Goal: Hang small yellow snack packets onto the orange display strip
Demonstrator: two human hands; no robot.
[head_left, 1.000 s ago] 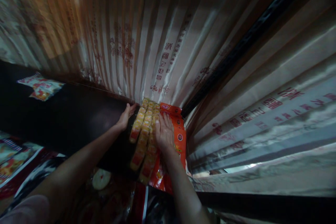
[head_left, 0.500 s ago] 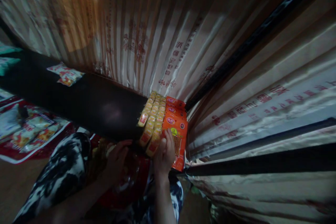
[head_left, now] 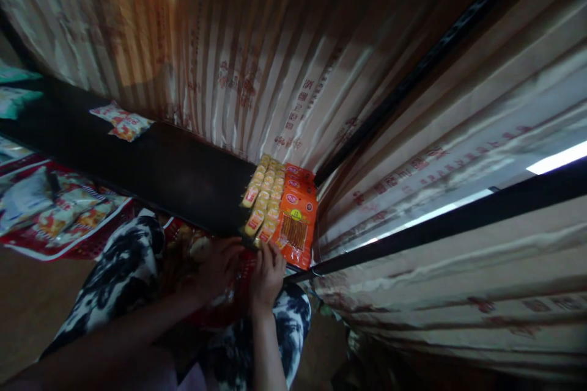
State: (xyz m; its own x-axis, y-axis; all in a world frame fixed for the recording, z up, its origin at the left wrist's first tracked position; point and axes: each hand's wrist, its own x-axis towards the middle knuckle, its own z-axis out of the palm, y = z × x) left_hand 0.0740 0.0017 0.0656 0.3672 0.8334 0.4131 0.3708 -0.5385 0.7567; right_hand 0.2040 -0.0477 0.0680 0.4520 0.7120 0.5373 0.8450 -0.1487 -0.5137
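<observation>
Small yellow snack packets point(head_left: 265, 194) lie in close rows at the right end of a dark shelf. Beside them on the right, flat orange snack packs point(head_left: 297, 211) overlap in a column, the nearest showing a picture of brown sticks. My right hand point(head_left: 267, 272) is at the shelf's front edge, its slightly bent fingers apart and touching or very close to the nearest yellow packet. My left hand point(head_left: 222, 266) is just to its left, dim and partly blurred, with fingers stretched toward the same edge. I see nothing held in either hand.
The dark shelf point(head_left: 183, 165) runs to the left, with red-and-white snack bags point(head_left: 123, 121) and green packs point(head_left: 16, 101) on it. Below left, a red bag point(head_left: 64, 244) holds several snack packets. Pleated printed sheeting point(head_left: 257, 67) and a dark pole point(head_left: 389, 107) stand behind.
My right hand has drawn back from the orange and yellow packs to the shelf's front edge, uncovering the nearest orange pack. My left hand has shifted slightly right. The camera view has moved.
</observation>
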